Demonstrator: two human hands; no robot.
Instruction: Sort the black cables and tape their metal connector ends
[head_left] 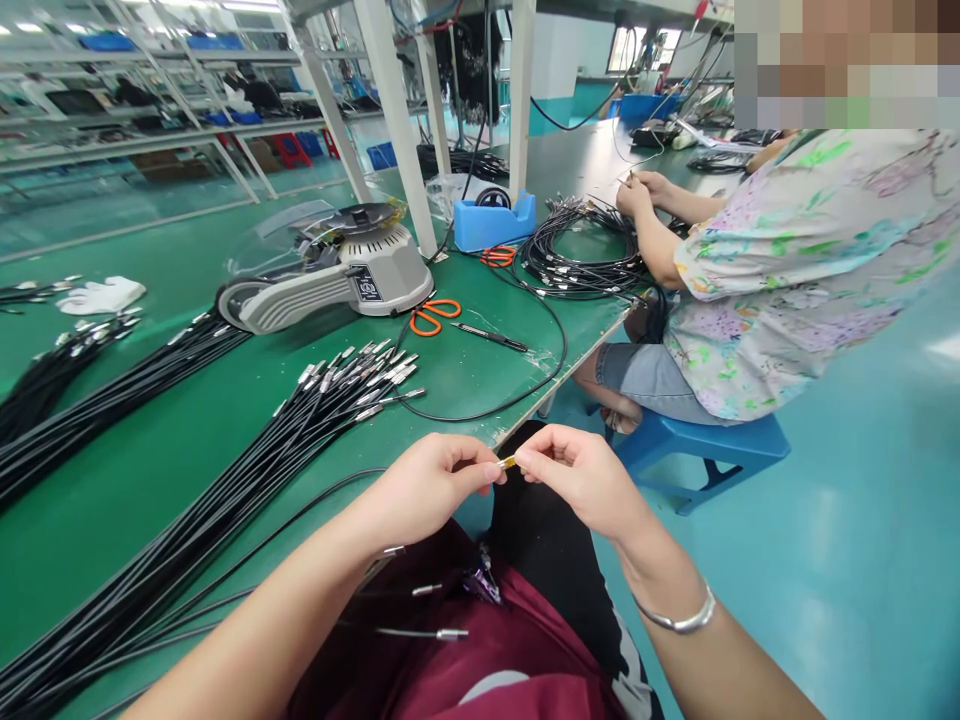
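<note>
My left hand and my right hand meet in front of me, just off the green table's near edge. Both pinch the same small metal cable end with a yellow band, fingertips nearly touching. A silver bracelet sits on my right wrist. Several black cables with metal tips lie across my lap. A long bundle of black cables lies on the table left of my left hand, metal ends pointing to the far right.
A grey tape dispenser machine, orange scissors and a black pen lie beyond the bundle. A blue tape holder stands farther back. A co-worker in a floral shirt sits on a blue stool, handling coiled cables.
</note>
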